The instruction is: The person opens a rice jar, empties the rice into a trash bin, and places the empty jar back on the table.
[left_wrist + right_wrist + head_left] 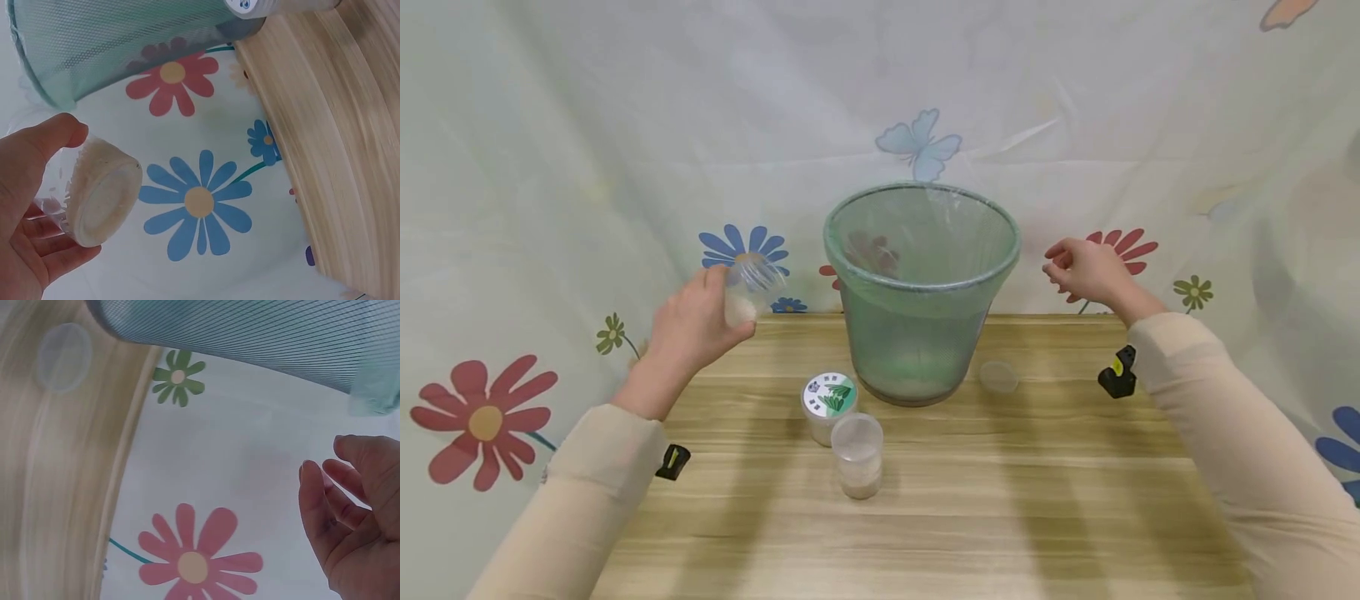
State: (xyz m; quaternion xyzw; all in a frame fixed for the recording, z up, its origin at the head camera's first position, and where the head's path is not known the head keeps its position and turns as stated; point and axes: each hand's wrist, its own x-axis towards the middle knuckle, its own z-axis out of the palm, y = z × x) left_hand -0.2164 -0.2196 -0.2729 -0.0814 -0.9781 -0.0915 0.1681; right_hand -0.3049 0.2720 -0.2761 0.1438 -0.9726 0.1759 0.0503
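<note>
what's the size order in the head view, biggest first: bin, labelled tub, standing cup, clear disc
1. Bin
2. Labelled tub and standing cup: too alike to rank, as the cup is nearer and partly hides the tub
3. Clear disc

The tabletop (940, 533) was pale wood, its streaked grain running from side to side in the head view. Towards the back edge stood a green mesh bin (917, 346), upright, its mouth wider than its base. Just right of that base lay a flat, translucent disc (998, 377). On the bin's other side, nearer the front, a squat tub (823, 432) stood upright — its white top printed with green leaves. A clear cup (857, 457), also upright, stood just in front of the tub, with pale matter at its bottom; whether the two touched could not be told.
</note>
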